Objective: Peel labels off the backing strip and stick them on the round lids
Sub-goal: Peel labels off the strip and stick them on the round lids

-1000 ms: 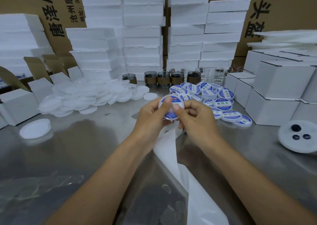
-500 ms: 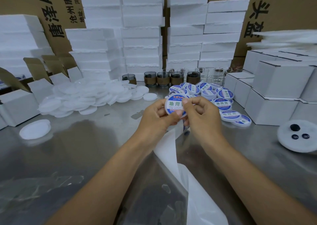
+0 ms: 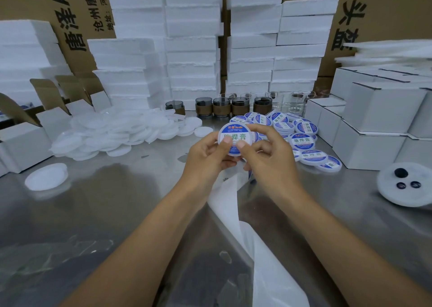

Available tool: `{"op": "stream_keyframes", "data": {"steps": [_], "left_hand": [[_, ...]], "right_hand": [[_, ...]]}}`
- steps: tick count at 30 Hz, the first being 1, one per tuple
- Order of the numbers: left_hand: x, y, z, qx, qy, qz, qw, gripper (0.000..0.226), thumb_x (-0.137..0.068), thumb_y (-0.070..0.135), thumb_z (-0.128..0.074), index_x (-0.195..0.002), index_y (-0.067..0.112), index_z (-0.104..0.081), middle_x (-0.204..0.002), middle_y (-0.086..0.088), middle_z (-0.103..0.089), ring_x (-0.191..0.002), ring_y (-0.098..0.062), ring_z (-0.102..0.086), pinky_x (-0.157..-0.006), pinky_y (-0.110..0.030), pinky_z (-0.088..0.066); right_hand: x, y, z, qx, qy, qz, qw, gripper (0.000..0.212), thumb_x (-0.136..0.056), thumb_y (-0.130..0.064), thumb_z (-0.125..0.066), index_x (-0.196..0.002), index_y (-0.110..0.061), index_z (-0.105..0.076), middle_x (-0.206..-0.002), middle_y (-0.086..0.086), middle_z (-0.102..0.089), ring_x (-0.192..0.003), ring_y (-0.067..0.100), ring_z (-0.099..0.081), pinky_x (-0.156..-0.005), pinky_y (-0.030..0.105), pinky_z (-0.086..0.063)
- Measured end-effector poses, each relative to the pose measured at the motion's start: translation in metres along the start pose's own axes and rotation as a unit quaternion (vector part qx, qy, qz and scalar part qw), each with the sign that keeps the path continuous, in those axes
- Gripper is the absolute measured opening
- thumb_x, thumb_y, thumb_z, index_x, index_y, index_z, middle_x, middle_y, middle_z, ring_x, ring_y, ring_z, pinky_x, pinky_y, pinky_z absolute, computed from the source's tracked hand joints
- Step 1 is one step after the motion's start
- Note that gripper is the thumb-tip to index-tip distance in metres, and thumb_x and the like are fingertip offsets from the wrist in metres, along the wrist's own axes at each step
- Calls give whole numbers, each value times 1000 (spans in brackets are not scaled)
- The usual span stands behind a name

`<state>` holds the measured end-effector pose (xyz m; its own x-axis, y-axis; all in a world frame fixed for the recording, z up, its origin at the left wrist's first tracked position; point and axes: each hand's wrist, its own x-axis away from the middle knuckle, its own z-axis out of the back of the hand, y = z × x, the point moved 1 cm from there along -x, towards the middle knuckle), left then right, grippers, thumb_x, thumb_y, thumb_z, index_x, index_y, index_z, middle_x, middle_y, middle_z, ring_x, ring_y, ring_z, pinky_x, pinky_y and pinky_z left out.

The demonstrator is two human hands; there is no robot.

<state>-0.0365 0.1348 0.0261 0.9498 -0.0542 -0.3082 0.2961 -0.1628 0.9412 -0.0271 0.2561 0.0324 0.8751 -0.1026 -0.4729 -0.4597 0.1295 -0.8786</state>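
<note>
Small packing workshop, steel worktable (image 3: 117,213), stacked white foam blocks (image 3: 191,49), printed shipping cartons (image 3: 77,25), folded white boxes (image 3: 374,119), heaps of lids (image 3: 112,133)

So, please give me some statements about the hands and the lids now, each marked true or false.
1. The left hand and the right hand both grip the held lid. True.
2. The held lid is bare. False: it carries a blue and white label.
3. The backing strip hangs down below the hands. True.
4. The plain lids are piled on the person's right. False: they lie on the left; the labelled lids are on the right.
</note>
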Motion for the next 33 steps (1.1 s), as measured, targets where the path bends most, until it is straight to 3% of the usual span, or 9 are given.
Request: {"op": "stream_keyframes", "data": {"steps": [3, 6, 14, 24, 27, 30, 33], "left_hand": [[1, 1, -1, -2, 5, 5, 1000, 16, -95, 21, -52, -99, 16, -66, -84, -2, -72, -73, -12, -65, -79, -32, -54], [0, 2, -1, -3, 26, 12, 1000, 14, -93, 23, -56, -100, 17, -66, -83, 2, -72, -74, -11, -65, -73, -27, -53], [0, 2, 0, -13, 30, 15, 999, 18, -92, 20, -57, -107, 12, -63, -84, -2, -69, -72, -11, -63, -66, -24, -50], [-1, 2, 3, 1, 54, 34, 998, 18, -88, 27, -61, -104, 18, -65, -89, 0, -71, -76, -11, -65, -65, -23, -50], [0, 1, 7, 13, 70, 44, 997, 11, -87, 26, -64, -97, 24, -66, -82, 5, -71, -75, -9, -65, -66, -22, -54], [0, -1, 12, 30, 97, 56, 993, 5, -88, 24, -63, -93, 24, -65, -77, 8, -68, -73, -7, -65, -67, -21, -54], [0, -3, 14, 24, 112, 65, 991, 4, -89, 22, -62, -92, 24, -64, -80, 4, -66, -69, -6, -65, -67, -22, -52]], "right_hand": [[0, 1, -1, 7, -3, 14, 1000, 28, -84, -15, -66, -95, -38, -54, -66, 5, -63, -57, 24, -56, -62, 33, -49], [1, 2, -1, 20, -8, 19, 1000, 28, -85, -16, -65, -94, -41, -54, -66, 6, -62, -57, 28, -56, -59, 30, -47], [-1, 0, 2, -19, 4, -1, 1000, 16, -89, -16, -60, -88, -31, -62, -56, 2, -60, -45, 6, -54, -47, 13, -42], [-1, 2, 3, 13, -53, -11, 998, 35, -84, -14, -66, -99, -43, -56, -59, -9, -62, -56, 11, -59, -59, 19, -47], [-5, 4, 12, 8, -6, -28, 1000, 32, -86, -11, -64, -99, -39, -54, -56, -10, -63, -50, 5, -59, -57, 17, -49], [-12, 11, 30, -12, 97, -72, 993, 25, -86, -11, -63, -101, -29, -54, -57, -10, -63, -48, -1, -59, -59, 17, -49], [-18, 21, 52, -30, 208, -135, 968, 24, -86, -8, -61, -106, -18, -53, -73, 2, -67, -46, 0, -60, -69, 28, -53]]}}
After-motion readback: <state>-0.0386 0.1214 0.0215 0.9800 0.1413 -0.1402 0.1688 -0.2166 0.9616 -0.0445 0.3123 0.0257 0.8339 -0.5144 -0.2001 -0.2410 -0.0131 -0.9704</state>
